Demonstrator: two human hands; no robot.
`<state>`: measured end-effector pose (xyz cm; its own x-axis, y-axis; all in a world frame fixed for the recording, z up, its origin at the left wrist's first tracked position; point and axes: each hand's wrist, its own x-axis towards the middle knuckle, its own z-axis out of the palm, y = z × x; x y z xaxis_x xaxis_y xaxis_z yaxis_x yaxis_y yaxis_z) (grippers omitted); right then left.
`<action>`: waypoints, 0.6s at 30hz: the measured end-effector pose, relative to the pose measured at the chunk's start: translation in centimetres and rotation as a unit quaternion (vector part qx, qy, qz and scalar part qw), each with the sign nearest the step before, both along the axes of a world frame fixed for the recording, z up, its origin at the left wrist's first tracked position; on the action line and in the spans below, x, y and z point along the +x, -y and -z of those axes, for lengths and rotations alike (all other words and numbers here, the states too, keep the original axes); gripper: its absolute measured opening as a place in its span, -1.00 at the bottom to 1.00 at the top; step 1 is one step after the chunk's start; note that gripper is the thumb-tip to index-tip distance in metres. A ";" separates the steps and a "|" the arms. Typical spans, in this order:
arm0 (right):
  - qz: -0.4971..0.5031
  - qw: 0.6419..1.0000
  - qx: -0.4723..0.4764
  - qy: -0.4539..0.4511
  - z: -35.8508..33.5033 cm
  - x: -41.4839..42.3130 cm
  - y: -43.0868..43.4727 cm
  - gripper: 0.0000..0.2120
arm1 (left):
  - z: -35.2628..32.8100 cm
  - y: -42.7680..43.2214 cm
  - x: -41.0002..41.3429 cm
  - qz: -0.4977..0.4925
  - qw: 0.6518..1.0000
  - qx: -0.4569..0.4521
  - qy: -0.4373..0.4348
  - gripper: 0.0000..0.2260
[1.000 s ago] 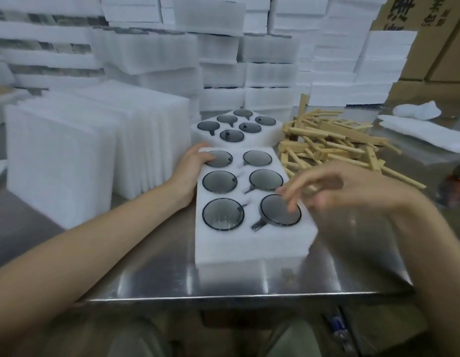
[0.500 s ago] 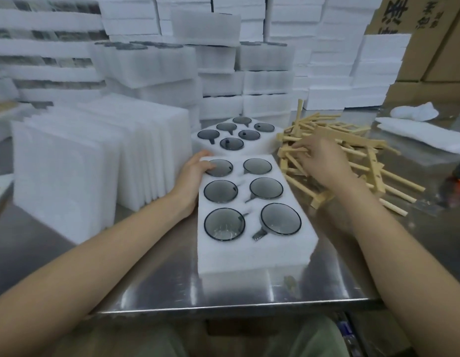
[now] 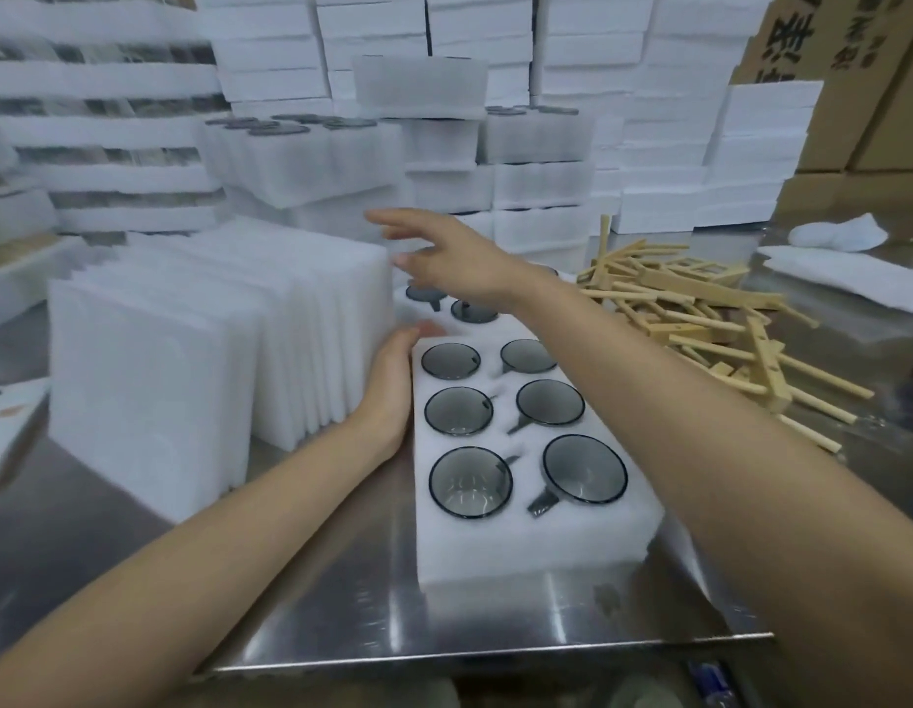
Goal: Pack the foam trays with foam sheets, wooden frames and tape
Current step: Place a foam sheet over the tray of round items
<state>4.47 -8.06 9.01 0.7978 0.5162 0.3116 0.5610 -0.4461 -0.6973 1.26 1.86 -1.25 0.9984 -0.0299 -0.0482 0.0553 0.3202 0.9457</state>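
Standing on edge along the left of the steel worktop (image 3: 316,605), the foam sheets (image 3: 188,360) present their top edges, apparently for picking one at a time. The foam tray (image 3: 520,549), with six glass cups (image 3: 470,481) seated in it, lies at centre. Wooden frames (image 3: 699,319) are heaped loose to its right, within reach. The right hand (image 3: 444,258), fingers spread and empty, hovers by the sheet tops. The left hand (image 3: 390,385) lies flat against the tray's left side, likely steadying it. No tape seen. Carton (image 3: 863,94) print: large characters, cropped, unreadable.
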 end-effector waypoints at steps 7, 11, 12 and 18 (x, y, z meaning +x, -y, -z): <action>0.026 0.990 0.135 -0.032 1.5 1.2 -1.8 -0.73 | -0.1 0.0 0.1 -0.040 0.999 0.022 -0.005 -0.70; 0.027 0.965 0.258 -0.037 0.6 0.9 -0.6 -0.78 | 0.3 0.0 0.1 -0.056 0.998 0.011 0.014 -0.59; 0.030 0.957 0.288 -0.018 0.2 0.7 0.0 -0.83 | 0.4 0.0 0.1 -0.056 0.998 0.003 0.014 -0.55; 0.071 0.975 0.212 0.019 -0.8 0.3 1.7 -0.74 | 0.0 0.3 0.0 -0.056 0.998 0.001 0.015 -0.49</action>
<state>4.77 -9.71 9.82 0.8358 0.2203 0.5029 0.5431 -0.1968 -0.8163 1.26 1.55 -1.29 0.9965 0.0813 -0.0189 -0.0083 0.3216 0.9468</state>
